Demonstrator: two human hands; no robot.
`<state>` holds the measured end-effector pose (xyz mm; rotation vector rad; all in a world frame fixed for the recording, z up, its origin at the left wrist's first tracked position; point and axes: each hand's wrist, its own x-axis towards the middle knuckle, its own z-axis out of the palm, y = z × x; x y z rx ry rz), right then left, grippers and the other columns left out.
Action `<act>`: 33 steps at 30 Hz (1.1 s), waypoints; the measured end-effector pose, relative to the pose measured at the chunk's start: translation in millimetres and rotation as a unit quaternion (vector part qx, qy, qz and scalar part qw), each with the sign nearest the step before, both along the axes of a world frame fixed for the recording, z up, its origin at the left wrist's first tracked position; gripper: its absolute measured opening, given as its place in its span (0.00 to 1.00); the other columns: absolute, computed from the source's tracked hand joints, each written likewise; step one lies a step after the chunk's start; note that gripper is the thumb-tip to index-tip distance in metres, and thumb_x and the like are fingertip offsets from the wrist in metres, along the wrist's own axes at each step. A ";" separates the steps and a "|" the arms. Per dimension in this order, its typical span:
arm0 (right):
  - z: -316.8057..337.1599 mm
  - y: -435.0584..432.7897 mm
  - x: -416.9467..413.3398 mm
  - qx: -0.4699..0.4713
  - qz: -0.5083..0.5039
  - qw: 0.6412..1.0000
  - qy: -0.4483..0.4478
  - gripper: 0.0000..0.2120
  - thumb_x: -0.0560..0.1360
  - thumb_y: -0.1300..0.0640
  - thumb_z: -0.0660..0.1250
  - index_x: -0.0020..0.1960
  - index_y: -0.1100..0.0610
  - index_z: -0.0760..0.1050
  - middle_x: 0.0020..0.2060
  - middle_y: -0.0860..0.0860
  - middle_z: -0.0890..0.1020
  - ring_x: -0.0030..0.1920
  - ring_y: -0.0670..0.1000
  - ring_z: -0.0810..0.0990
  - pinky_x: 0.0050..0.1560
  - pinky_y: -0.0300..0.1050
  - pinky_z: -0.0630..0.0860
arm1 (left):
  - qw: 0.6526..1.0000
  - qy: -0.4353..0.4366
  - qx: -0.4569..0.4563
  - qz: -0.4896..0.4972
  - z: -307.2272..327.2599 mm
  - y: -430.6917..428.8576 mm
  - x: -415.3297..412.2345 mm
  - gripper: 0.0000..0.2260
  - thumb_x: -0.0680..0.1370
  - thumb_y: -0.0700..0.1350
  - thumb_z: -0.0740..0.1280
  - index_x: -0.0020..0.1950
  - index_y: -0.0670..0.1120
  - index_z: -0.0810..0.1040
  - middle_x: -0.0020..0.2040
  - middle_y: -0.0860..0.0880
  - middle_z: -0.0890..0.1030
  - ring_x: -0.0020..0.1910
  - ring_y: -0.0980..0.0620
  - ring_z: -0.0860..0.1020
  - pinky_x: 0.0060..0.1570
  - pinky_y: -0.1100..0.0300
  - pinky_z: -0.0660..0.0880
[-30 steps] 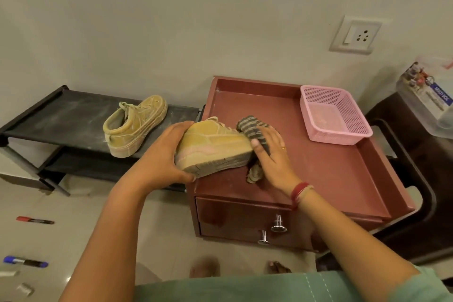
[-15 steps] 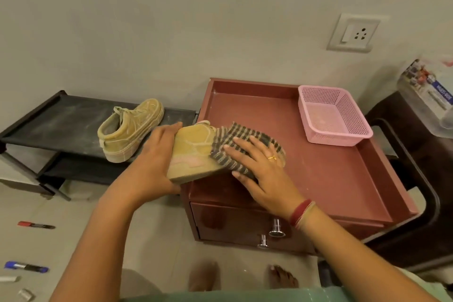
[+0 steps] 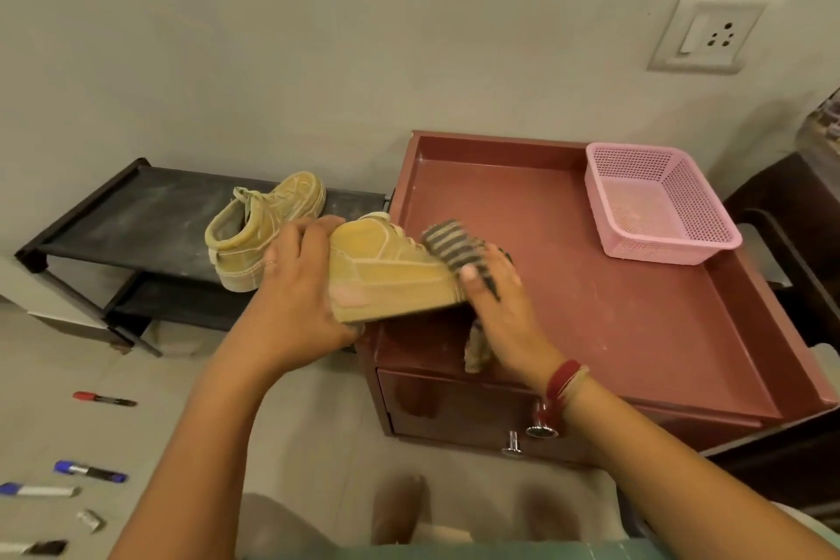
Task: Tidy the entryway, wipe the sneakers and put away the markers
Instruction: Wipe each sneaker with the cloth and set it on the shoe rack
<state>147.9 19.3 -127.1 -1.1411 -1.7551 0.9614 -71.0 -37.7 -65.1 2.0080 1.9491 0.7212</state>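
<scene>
My left hand (image 3: 295,286) grips the heel of a tan sneaker (image 3: 391,271), held on its side over the front left corner of the red-brown drawer cabinet (image 3: 613,309). My right hand (image 3: 497,309) holds a striped grey cloth (image 3: 454,248) against the sneaker's toe, and one end of the cloth hangs below the palm. The second tan sneaker (image 3: 263,225) stands upright on the black shoe rack (image 3: 136,214). Several markers lie on the floor at the lower left, among them a red one (image 3: 104,399) and a blue one (image 3: 91,472).
A pink mesh basket (image 3: 659,205) sits at the cabinet's back right corner. The cabinet's front drawer has two metal knobs (image 3: 541,430). A wall socket (image 3: 709,34) is above it. Dark furniture (image 3: 782,214) stands at the right. My bare feet are near the cabinet's base.
My right hand has slid the cloth from the sneaker's side to its toe end, and its fingers have closed on it. The sneaker is tilted a little more level.
</scene>
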 end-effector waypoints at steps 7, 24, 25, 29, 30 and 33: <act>11.6 29.4 30.2 -0.335 -0.072 0.911 0.231 0.20 0.78 0.44 0.58 0.55 0.58 0.78 0.49 0.55 0.84 0.53 0.55 0.81 0.58 0.53 0.75 | 0.995 -0.064 0.059 -0.053 -11.4 -13.1 -12.1 0.40 0.59 0.62 0.69 0.67 0.61 0.56 0.61 0.58 0.57 0.62 0.55 0.61 0.59 0.54 0.66; 0.7 5.9 17.4 0.040 0.026 0.994 -0.102 0.22 0.75 0.34 0.51 0.62 0.42 0.72 0.62 0.45 0.74 0.68 0.49 0.65 0.67 0.47 0.59 | 0.993 -0.069 0.058 -0.078 -15.0 -3.6 -14.7 0.39 0.60 0.59 0.71 0.68 0.59 0.57 0.61 0.58 0.59 0.61 0.61 0.62 0.54 0.71 0.63; 2.3 12.5 19.9 -0.019 0.019 0.999 -0.034 0.17 0.76 0.37 0.54 0.56 0.44 0.74 0.56 0.47 0.77 0.61 0.49 0.72 0.62 0.45 0.65 | 0.993 -0.073 0.056 -0.079 -14.8 -3.7 -15.4 0.39 0.60 0.58 0.71 0.68 0.60 0.57 0.61 0.58 0.59 0.61 0.60 0.63 0.54 0.71 0.63; 9.9 29.4 32.1 -0.188 -0.001 0.980 0.060 0.16 0.79 0.48 0.57 0.47 0.58 0.75 0.40 0.54 0.78 0.44 0.52 0.76 0.45 0.44 0.72 | 0.994 -0.081 0.043 -0.065 -13.4 -4.8 -15.8 0.40 0.60 0.56 0.72 0.68 0.59 0.57 0.61 0.58 0.59 0.61 0.60 0.62 0.54 0.71 0.63; 10.6 31.9 34.1 -0.205 -0.017 0.976 0.068 0.17 0.79 0.48 0.57 0.47 0.60 0.76 0.41 0.55 0.79 0.44 0.53 0.78 0.46 0.46 0.74 | 0.994 -0.078 0.042 -0.059 -14.0 -5.7 -14.9 0.41 0.60 0.54 0.73 0.68 0.58 0.57 0.61 0.58 0.59 0.61 0.61 0.62 0.53 0.71 0.63; 22.5 35.6 40.4 -0.264 -0.104 0.938 0.202 0.18 0.79 0.47 0.59 0.55 0.61 0.77 0.48 0.59 0.83 0.48 0.57 0.82 0.54 0.57 0.77 | 0.995 -0.093 0.015 -0.019 -12.9 -8.5 -14.6 0.44 0.62 0.44 0.78 0.71 0.56 0.56 0.62 0.58 0.58 0.60 0.59 0.62 0.54 0.66 0.65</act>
